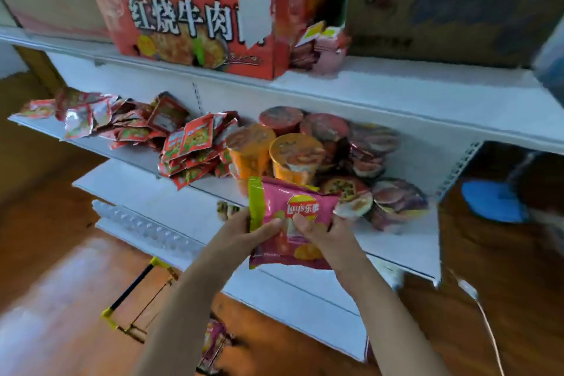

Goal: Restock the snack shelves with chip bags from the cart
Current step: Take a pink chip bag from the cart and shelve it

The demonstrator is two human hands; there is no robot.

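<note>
A pink Lay's chip bag (300,210) is held upright in front of the middle white shelf (406,241). A green bag (255,204) lies edge-on behind its left side. My left hand (244,233) grips the left edge of the two bags, thumb across the pink front. My right hand (323,233) grips the pink bag's lower right part. Below my arms the cart (134,311), with a yellow and black frame, holds more pink bags (213,342).
Noodle cups (293,156) and a heap of red snack packets (183,143) fill the middle shelf behind the bag. A red noodle carton (195,24) and brown boxes sit on the top shelf. A blue object (494,201) and a white cable (485,320) lie on the wooden floor at right.
</note>
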